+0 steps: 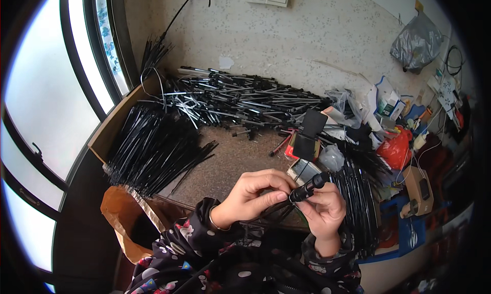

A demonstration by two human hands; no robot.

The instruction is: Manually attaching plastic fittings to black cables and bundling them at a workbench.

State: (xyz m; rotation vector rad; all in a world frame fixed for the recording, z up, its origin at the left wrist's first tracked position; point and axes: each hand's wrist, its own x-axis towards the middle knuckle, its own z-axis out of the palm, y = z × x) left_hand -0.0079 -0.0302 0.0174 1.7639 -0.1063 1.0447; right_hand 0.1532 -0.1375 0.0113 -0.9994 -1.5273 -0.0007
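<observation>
Both my hands meet at the front edge of the table around a thick, glossy black bundle [308, 188]. It tilts up to the right, and its exact kind is hard to make out. My right hand [327, 209] has its fingers closed around the bundle's lower side. My left hand [258, 196] is closed at the bundle's left end, thumb and fingers pinched together there. Thin black strands show just below and between the hands. What lies inside the left fingers is hidden.
A heap of black rods [245, 97] lies along the wall. Thin black strips are piled at left [153, 145] and at right [355, 207]. Beyond my hands stands a black flip-open holder [307, 145]. A brown paper bag [120, 212] and a red plastic bag [396, 148] flank the table.
</observation>
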